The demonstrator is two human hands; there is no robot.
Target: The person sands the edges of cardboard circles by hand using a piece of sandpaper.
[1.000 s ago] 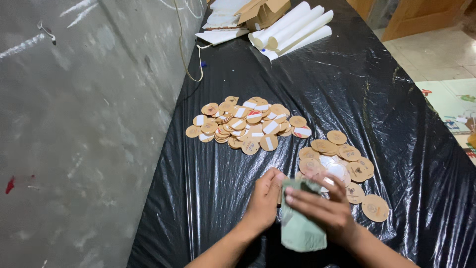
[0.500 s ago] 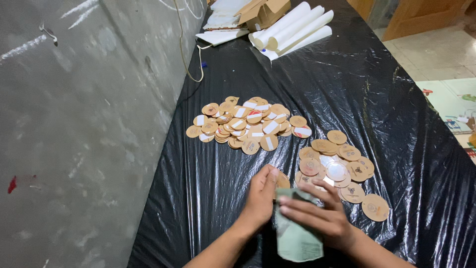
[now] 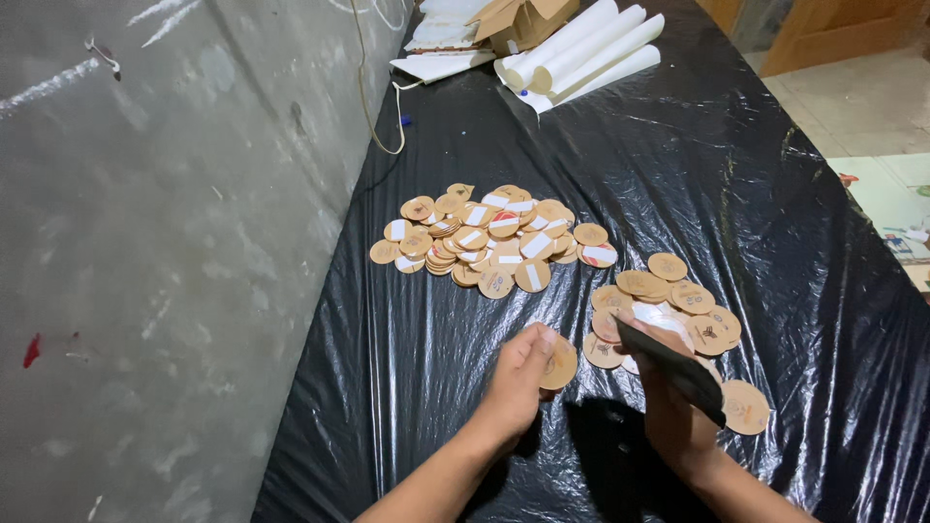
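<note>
My left hand (image 3: pixel 518 378) pinches a round tan cardboard disc (image 3: pixel 560 363) just above the black plastic sheet (image 3: pixel 678 165). My right hand (image 3: pixel 673 407) grips a flat rectangular pad (image 3: pixel 678 368), seen edge-on and dark, tilted over the nearer pile of discs. That nearer pile (image 3: pixel 678 300) lies right of my hands, and one single disc (image 3: pixel 746 407) sits apart by my right wrist. A larger pile of discs (image 3: pixel 484 237), several carrying white strips, lies farther out to the left.
A grey concrete wall (image 3: pixel 174 242) runs along the table's left edge. At the far end lie white paper rolls (image 3: pixel 581 53), a cardboard box (image 3: pixel 523 19), flat white sheets (image 3: pixel 441 63) and a thin cord (image 3: pixel 373 97). Tiled floor (image 3: pixel 852 107) shows at right.
The pad in my right hand has turned from its pale face to edge-on. My left hand has drawn away from it with a disc between its fingers.
</note>
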